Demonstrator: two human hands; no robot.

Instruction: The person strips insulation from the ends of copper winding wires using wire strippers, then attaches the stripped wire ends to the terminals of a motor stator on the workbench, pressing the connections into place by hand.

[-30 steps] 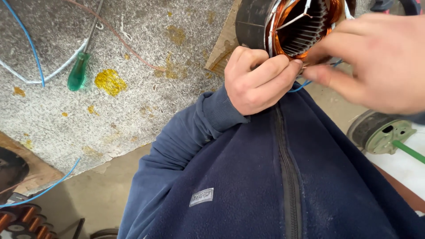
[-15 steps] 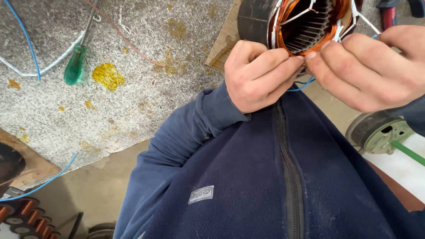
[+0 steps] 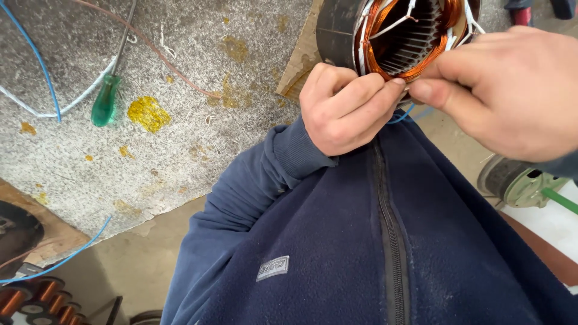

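Both hands, left (image 3: 346, 108) and right (image 3: 506, 90), pinch the copper-wound, dark cylindrical motor stator (image 3: 397, 36) at the grey speckled worktop's (image 3: 180, 150) near edge. A green-handled screwdriver (image 3: 106, 102) and blue wire (image 3: 36, 60) lie well left.

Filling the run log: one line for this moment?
left hand: pinching copper winding | right hand: pinching beside it | stator: on workbench
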